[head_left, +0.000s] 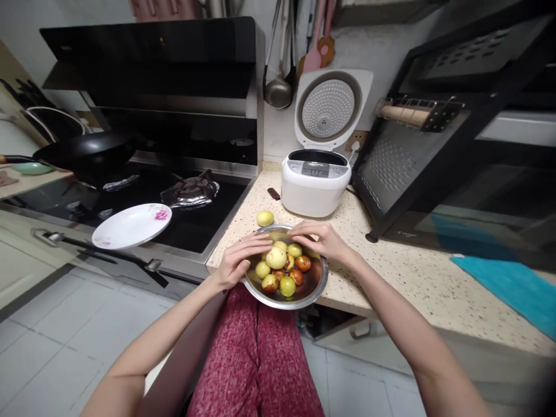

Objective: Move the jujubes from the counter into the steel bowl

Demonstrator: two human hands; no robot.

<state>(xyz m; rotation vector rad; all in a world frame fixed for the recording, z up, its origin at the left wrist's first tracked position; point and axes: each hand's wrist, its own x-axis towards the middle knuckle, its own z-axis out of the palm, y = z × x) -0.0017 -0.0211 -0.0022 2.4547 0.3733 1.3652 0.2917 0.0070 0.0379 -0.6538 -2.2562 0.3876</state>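
A steel bowl (319,284) sits at the counter's front edge with several fresh jujubes (287,286) in it, some yellow-green and some red-brown. My left hand (241,260) lies over the bowl's left rim, fingers stretched towards the fruit and thumb apart. Across the far right rim reaches my right hand (319,237), its fingers extended over the bowl and its thumb lower down; nothing shows in its grasp. Just behind the bowl, a single yellow-green jujube (264,218) rests on the counter.
Behind the bowl stands a white rice cooker (315,188), lid raised. To the left, a flowered white plate (130,227) lies at the black stove's (208,229) front edge, and a wok (87,156) sits farther back. A black rack (377,174) and teal cloth (504,284) are at right.
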